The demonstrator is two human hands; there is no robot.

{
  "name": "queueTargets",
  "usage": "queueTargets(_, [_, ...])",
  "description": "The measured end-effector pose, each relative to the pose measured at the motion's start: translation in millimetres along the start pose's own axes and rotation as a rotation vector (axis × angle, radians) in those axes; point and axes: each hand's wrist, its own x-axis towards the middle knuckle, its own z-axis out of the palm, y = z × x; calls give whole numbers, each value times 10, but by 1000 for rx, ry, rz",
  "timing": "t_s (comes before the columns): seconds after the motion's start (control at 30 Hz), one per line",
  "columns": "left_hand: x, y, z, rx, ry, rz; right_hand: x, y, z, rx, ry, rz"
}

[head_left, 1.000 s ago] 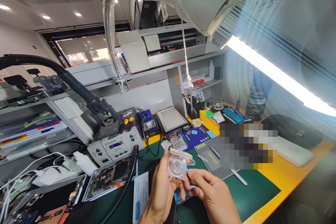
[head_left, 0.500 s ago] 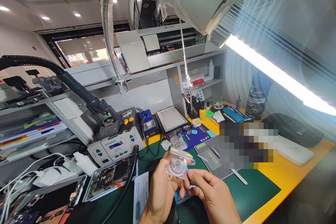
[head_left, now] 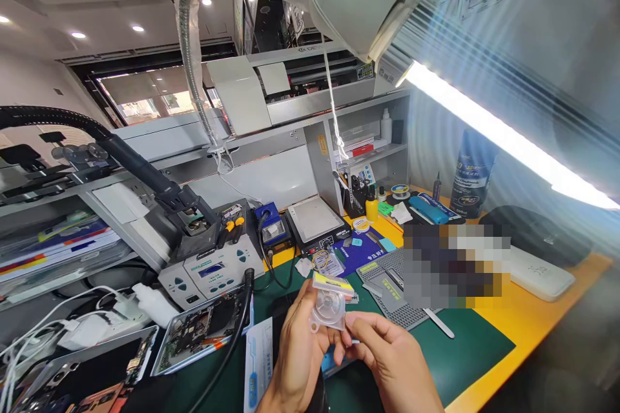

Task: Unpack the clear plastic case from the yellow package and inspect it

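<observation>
In the lower middle of the head view, my left hand is closed around a small clear plastic wire dispenser. A round spool shows inside it, and a yellow-labelled edge is on top. My right hand has its thumb and forefinger pinched at the dispenser's lower right corner. Whatever lies between those fingertips is too small to make out. Below the hands, a blue object is partly hidden.
A green mat carries a grey perforated pad and tweezers. On the left stand a hot-air station with a black hose and an opened device. A bright lamp hangs overhead at right.
The whole view has shifted slightly. Both hands keep nearly the same hold, and the dispenser's yellow-labelled edge shows a little more broadly.
</observation>
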Motion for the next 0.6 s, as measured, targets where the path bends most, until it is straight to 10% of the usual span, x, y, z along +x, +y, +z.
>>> queueTargets(0.6, [-16,57,62,-60,-4,-120,-28,-61,-6,12,-40,10])
